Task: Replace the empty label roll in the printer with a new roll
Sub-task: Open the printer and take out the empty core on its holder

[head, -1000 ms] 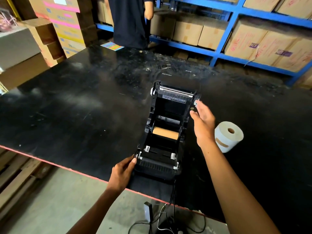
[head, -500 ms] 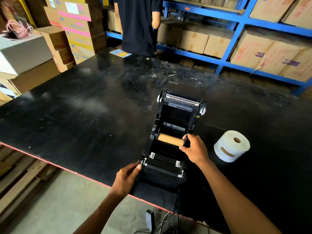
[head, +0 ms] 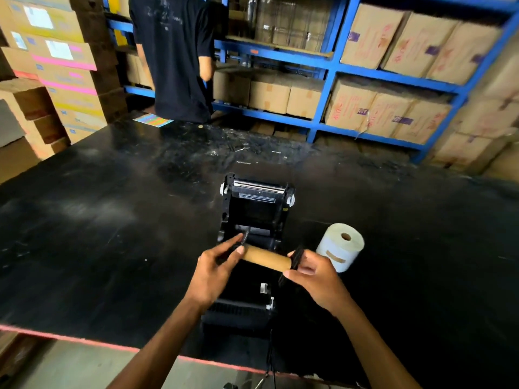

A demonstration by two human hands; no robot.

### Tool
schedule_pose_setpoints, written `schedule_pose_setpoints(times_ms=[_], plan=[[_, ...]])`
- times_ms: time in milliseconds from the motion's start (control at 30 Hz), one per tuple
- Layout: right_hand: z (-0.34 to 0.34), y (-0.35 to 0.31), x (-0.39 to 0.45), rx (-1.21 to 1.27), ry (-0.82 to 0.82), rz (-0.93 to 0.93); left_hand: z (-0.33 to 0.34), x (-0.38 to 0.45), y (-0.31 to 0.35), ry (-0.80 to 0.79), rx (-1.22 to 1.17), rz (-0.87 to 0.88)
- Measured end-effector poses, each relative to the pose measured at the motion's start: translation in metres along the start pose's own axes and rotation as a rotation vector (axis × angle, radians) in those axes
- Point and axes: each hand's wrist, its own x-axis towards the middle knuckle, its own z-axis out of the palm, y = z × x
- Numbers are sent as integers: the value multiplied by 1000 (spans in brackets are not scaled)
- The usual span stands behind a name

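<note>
The black label printer (head: 254,211) stands open on the black table, its lid tilted back. Above its bay I hold the empty brown cardboard core (head: 266,258) level, still on its black spindle. My left hand (head: 216,272) grips the left end and my right hand (head: 316,276) grips the black holder at the right end. The new white label roll (head: 339,245) stands on end on the table just right of the printer, behind my right hand.
The black table (head: 98,234) has a red front edge near me. A person in a dark shirt (head: 174,57) stands at the far edge. Blue shelving (head: 325,88) with cardboard boxes fills the back, stacked boxes the left. Cables hang below the printer's front.
My right hand went from the lid's edge into the bay and took the core. My left hand left the printer's front corner. Both now hold the core lifted above the bay.
</note>
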Motion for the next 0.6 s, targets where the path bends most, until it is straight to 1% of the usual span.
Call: schedule_pose_setpoints(times_ms=[67, 167, 333, 400, 467, 533, 600], plan=[[-14, 2, -17, 110, 88, 14, 17, 3, 4, -42, -6, -13], [-37, 12, -38, 263, 276, 34, 51, 5, 6, -101, -34, -40], [-74, 42, -54, 440, 518, 137, 114, 12, 9, -241, -73, -116], [-91, 58, -57, 481, 587, 179, 139, 19, 6, -257, -52, -132], [-111, 72, -59, 552, 660, 189, 160, 31, -3, -237, -39, -133], [-135, 87, -62, 615, 737, 206, 176, 41, -14, -199, 96, -89], [-154, 104, -66, 620, 759, 236, 189, 48, -30, -198, 363, -2]])
